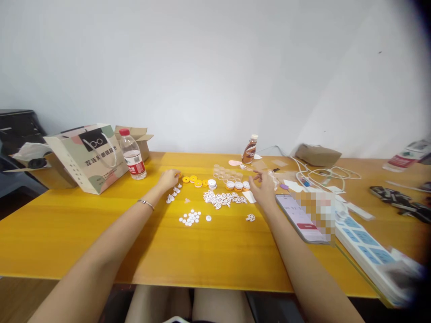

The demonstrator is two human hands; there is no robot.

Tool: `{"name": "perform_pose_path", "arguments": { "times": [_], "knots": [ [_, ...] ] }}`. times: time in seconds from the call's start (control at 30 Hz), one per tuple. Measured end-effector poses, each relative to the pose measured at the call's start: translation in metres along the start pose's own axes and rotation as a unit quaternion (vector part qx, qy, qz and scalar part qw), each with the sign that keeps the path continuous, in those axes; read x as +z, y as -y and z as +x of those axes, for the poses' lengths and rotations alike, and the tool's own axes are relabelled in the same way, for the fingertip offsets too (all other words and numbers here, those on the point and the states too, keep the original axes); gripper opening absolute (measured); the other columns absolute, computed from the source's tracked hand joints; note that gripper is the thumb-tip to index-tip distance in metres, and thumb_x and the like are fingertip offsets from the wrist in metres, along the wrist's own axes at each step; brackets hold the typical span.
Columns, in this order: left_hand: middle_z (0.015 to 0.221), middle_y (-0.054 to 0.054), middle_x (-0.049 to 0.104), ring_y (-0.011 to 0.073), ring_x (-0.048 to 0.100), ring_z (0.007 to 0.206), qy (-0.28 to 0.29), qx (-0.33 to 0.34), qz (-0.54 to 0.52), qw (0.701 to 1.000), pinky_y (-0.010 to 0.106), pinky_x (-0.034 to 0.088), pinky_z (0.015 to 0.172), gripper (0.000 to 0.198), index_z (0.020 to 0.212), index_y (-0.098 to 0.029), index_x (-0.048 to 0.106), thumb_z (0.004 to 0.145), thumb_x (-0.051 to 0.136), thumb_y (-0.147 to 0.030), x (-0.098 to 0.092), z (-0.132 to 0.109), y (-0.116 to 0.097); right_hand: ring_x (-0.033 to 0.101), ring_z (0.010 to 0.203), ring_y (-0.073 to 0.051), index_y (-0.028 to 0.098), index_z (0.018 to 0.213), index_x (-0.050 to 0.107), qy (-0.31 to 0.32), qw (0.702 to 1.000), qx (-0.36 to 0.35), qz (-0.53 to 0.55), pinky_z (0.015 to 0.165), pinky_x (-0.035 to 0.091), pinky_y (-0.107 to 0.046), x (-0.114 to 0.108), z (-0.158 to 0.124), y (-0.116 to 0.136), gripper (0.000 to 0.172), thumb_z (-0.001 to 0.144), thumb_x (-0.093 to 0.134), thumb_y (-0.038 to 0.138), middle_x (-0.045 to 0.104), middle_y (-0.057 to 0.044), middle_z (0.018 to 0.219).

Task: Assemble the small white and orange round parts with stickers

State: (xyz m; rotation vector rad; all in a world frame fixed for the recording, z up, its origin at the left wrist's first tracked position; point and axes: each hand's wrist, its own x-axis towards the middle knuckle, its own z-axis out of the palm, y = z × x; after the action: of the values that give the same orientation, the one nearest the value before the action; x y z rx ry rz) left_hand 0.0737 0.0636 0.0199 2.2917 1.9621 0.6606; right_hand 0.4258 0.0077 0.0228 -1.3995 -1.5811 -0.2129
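Note:
My left hand (169, 180) is at the left end of a row of yellow rings (193, 178), its fingers curled together; whatever they may hold is hidden. Small white stemmed pieces (171, 196) lie just below it. My right hand (264, 187) hovers with bent fingers apart, beside the right end of a row of white-and-orange round pieces (238, 186). A crumpled clear plastic piece (274, 180) shows behind it. Between the hands lies a pile of white lattice-like plastic parts (224, 198). Nearer to me are small white discs (191, 218) and one separate lattice part (250, 218).
Clear round cups (227, 172) stand behind the pile. A phone (301, 220) and a power strip (367, 246) lie at right, near white cables (323, 172). A water bottle (134, 157), a paper bag (89, 157) and a brown drink bottle (249, 150) stand farther back.

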Motion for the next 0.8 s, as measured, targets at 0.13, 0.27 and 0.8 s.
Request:
{"name": "perform_pose_path", "arguments": {
  "times": [0.13,0.27,0.8],
  "knots": [
    [0.092,0.01,0.066,0.0229,0.059,0.094,0.001,-0.015,0.014,1.0,0.032,0.044,0.08,0.014,0.078,-0.017,0.064,0.075,0.053,-0.024,0.005,0.002,0.009,0.049,0.072,-0.019,0.014,0.102,0.052,0.009,1.0,-0.003,0.021,0.073,0.04,-0.034,0.002,-0.001,0.0,0.033,0.077,0.046,0.034,0.056,-0.006,0.078],
    [0.091,0.011,0.064,0.0218,0.059,0.091,-0.01,-0.027,0.012,1.0,0.03,0.045,0.077,0.013,0.074,-0.015,0.062,0.073,0.054,-0.025,0.004,-0.001,0.018,0.05,0.074,-0.02,0.015,0.102,0.053,0.019,0.999,0.001,0.04,0.074,0.041,-0.035,0.002,-0.002,0.003,0.032,0.077,0.046,0.034,0.057,-0.006,0.078],
    [0.097,0.003,0.063,0.0155,0.055,0.094,0.131,0.321,-0.162,0.924,0.03,0.033,0.09,0.027,0.096,-0.022,0.057,0.078,0.055,-0.042,-0.021,-0.115,-0.088,0.052,0.073,-0.018,0.018,0.097,0.056,0.074,0.991,-0.024,0.106,0.069,0.042,-0.032,0.001,-0.012,0.032,0.026,0.078,0.047,0.033,0.058,-0.005,0.077]
  ]
}}
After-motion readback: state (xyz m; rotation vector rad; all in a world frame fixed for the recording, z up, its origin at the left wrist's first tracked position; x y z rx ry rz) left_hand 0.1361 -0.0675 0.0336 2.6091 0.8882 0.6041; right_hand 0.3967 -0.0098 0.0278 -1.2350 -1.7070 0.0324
